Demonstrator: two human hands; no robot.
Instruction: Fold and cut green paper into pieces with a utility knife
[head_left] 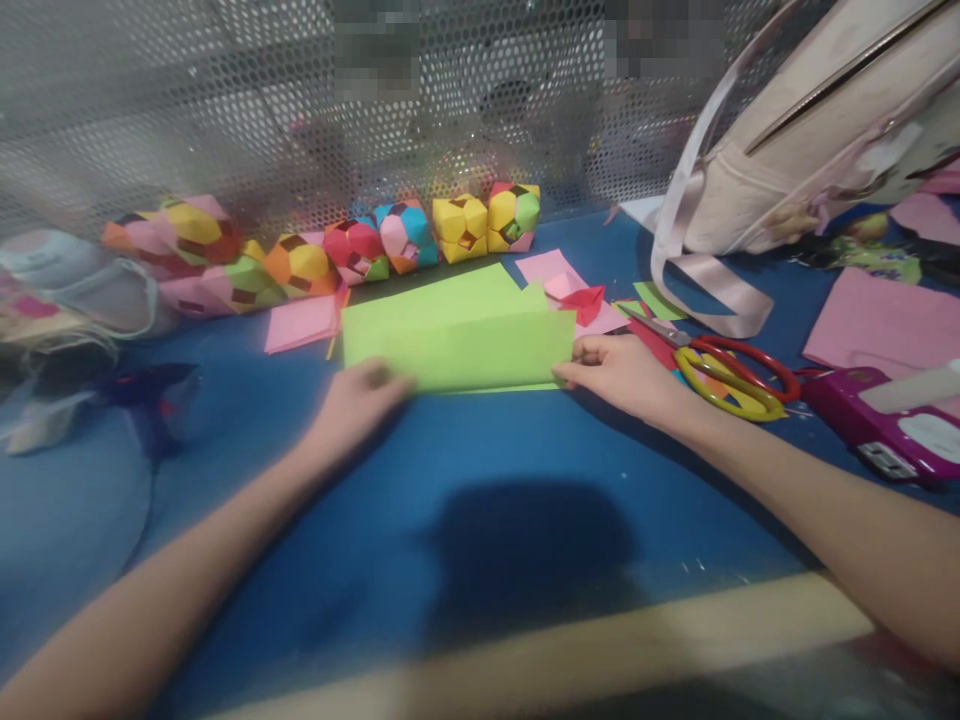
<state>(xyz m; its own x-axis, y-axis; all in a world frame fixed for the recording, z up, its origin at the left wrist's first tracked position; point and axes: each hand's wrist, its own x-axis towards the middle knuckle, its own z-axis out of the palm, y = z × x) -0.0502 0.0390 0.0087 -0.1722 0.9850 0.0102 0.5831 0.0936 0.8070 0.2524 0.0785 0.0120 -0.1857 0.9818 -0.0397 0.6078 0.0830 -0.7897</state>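
Note:
A light green paper sheet point(480, 345) lies on the blue table, its near part folded over, with a layer showing behind it. My left hand point(370, 388), slightly blurred, has its fingers closed at the paper's near left corner. At the near right corner, my right hand point(611, 370) pinches the paper's edge between thumb and fingers. Scissors with red and yellow handles point(739, 375) lie just right of my right hand. Pink paper point(555, 272) with a red folded piece point(583, 303) sits behind the green paper's right end.
Folded paper balls point(460, 226) line the back by a perforated metal screen point(285, 110). A blue glue gun point(154, 395) lies left, a stack of pink paper point(304, 323) behind it. A purple power strip point(877, 420), a ribbon point(724, 290) and a pale bag point(772, 160) are right.

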